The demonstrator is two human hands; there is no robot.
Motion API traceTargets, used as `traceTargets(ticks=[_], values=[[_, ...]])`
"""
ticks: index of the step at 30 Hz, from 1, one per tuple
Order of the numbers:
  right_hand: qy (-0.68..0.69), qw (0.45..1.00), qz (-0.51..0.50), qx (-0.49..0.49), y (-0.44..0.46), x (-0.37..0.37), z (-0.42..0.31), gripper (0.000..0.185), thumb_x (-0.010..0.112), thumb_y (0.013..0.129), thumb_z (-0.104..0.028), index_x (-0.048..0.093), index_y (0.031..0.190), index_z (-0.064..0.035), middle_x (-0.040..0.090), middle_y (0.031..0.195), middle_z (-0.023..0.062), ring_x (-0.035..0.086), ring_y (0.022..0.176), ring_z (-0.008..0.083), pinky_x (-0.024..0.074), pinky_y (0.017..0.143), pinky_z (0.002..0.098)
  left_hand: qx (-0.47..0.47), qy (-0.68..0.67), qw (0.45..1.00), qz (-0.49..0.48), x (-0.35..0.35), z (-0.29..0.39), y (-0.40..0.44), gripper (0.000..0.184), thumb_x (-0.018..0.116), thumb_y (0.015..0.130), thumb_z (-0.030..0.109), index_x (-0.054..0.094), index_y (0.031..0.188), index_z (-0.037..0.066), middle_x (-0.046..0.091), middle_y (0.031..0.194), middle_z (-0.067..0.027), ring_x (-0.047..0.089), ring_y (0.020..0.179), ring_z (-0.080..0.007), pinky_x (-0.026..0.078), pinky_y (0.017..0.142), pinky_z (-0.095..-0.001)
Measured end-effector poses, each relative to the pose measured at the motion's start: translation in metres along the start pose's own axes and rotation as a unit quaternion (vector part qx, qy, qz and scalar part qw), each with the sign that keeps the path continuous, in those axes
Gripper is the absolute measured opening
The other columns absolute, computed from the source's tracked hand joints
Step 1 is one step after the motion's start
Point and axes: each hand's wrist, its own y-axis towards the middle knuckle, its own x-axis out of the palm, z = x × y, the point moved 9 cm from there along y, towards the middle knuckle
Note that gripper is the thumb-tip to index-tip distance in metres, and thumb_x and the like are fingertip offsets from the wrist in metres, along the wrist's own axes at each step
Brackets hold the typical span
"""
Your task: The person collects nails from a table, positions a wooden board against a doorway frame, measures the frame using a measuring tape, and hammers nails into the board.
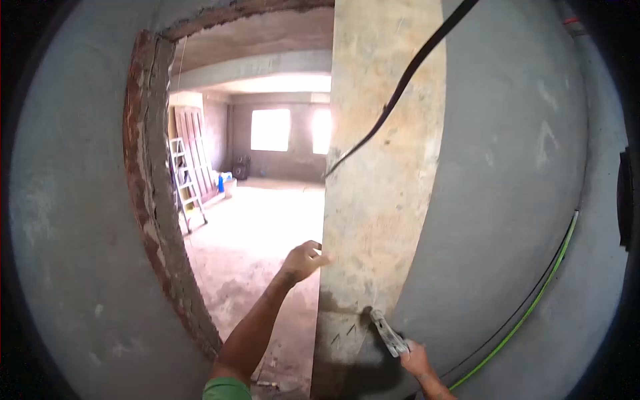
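A tall, stained yellowish board (383,167) stands upright along the right side of a doorway. My left hand (305,261) is at its left edge, fingers curled and one digit lying over the board's face. Low on the board, my right hand (417,361) is closed around a worn grey hand tool (390,335) that looks like a hammer. The far end of this tool is against or just in front of the board. Left of it, two thin dark marks, perhaps nails (343,333), show on the damp-looking lower part.
A dark cable (407,75) hangs across the board from above. Green tubing (530,310) runs along the grey wall (493,200) at right. The doorway's left edge (150,193) is rough exposed brick. Beyond stand a stepladder (187,180) and a leaning brown door (191,143).
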Motion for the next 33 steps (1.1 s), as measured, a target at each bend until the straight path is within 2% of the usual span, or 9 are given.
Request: traceTargets(ticks=[3,6,9,12,20,25,28,31,33], values=[[0.086,0.994,0.067,-0.007,-0.003,-0.023,0.003,0.02,0.059,0.086,-0.02,0.065,0.09,-0.0011,0.065,0.08,0.0269,0.065,0.076,0.0466,0.0514,0.068,0.0477,0.015,-0.174,0.977,0.122,-0.056,0.031,0.028,0.049,0.073,0.088,0.043,0.067,0.107,-0.002,0.069,0.096,-0.0147,0.064,0.09,-0.0221,0.051,0.081,-0.034],[0.131,0.986,0.105,0.013,-0.005,-0.037,0.023,0.019,0.056,0.087,-0.017,0.064,0.087,0.0013,0.063,0.074,0.025,0.064,0.068,0.0432,0.0491,0.062,0.0453,-0.003,-0.109,0.981,0.16,-0.1,0.082,0.045,0.075,0.074,0.083,0.052,0.054,0.129,-0.004,0.069,0.101,-0.0198,0.066,0.091,-0.025,0.051,0.084,-0.0355],[0.086,0.975,0.203,-0.012,-0.014,-0.071,-0.008,0.019,0.051,0.088,-0.013,0.06,0.083,0.0031,0.06,0.066,0.0166,0.059,0.056,0.0304,0.0435,0.054,0.0416,0.116,-0.089,0.963,0.226,-0.107,0.118,0.056,0.067,0.073,0.086,0.047,0.058,0.125,-0.005,0.069,0.1,-0.0183,0.065,0.092,-0.0234,0.05,0.085,-0.0354],[0.199,0.971,0.119,0.056,-0.004,-0.061,0.029,0.033,0.048,0.1,-0.029,0.053,0.079,-0.0042,0.053,0.062,0.0033,0.051,0.05,0.0149,0.04,0.047,0.0313,0.085,-0.172,0.965,0.177,-0.101,0.126,0.063,0.058,0.071,0.088,0.042,0.061,0.12,-0.006,0.069,0.1,-0.0159,0.065,0.092,-0.021,0.05,0.085,-0.0344],[0.135,0.976,0.155,0.071,0.005,-0.086,0.051,0.037,0.044,0.098,-0.024,0.056,0.071,-0.0014,0.056,0.061,0.0064,0.052,0.05,0.0155,0.0421,0.047,0.0322,0.065,-0.27,0.949,0.146,-0.094,0.126,0.075,0.064,0.079,0.08,0.041,0.061,0.121,-0.005,0.069,0.103,-0.0142,0.065,0.093,-0.0202,0.051,0.082,-0.0327],[0.067,0.957,0.277,-0.06,0.051,-0.169,-0.052,0.025,0.049,0.092,-0.015,0.055,0.072,-0.001,0.045,0.056,0.0106,0.045,0.05,0.0211,0.0355,0.048,0.0389,0.131,-0.126,0.983,-0.035,-0.112,0.137,0.083,0.057,0.078,0.081,0.039,0.064,0.114,-0.005,0.07,0.107,-0.0131,0.065,0.093,-0.0207,0.052,0.081,-0.0333],[0.013,0.966,0.253,-0.054,0.092,-0.23,-0.125,0.033,0.04,0.101,-0.025,0.057,0.086,-0.0006,0.055,0.069,0.007,0.056,0.06,0.0185,0.0424,0.054,0.0327,0.063,-0.167,0.983,0.044,-0.187,0.137,0.089,0.049,0.077,0.082,0.048,0.065,0.103,0.005,0.061,0.089,-0.0042,0.055,0.078,-0.0131,0.044,0.066,-0.0286],[0.001,0.941,0.308,-0.139,0.151,-0.295,-0.188,0.045,0.034,0.104,-0.035,0.053,0.076,-0.0048,0.05,0.056,0.004,0.048,0.044,0.0138,0.0384,0.04,0.0306,0.097,-0.211,0.96,0.156,-0.222,0.159,0.137,0.056,0.072,0.082,0.058,0.065,0.094,0.004,0.053,0.078,-0.0017,0.049,0.071,-0.0127,0.039,0.059,-0.0309],[0.113,0.951,0.272,-0.095,0.178,-0.316,-0.257,0.052,0.034,0.105,-0.046,0.053,0.076,-0.0076,0.049,0.057,0.0028,0.046,0.044,0.0111,0.0375,0.041,0.0292,0.122,-0.168,0.973,0.099,-0.213,0.218,0.143,0.065,0.073,0.079,0.06,0.066,0.102,-0.001,0.06,0.088,-0.0086,0.055,0.083,-0.0168,0.043,0.07,-0.0343]])
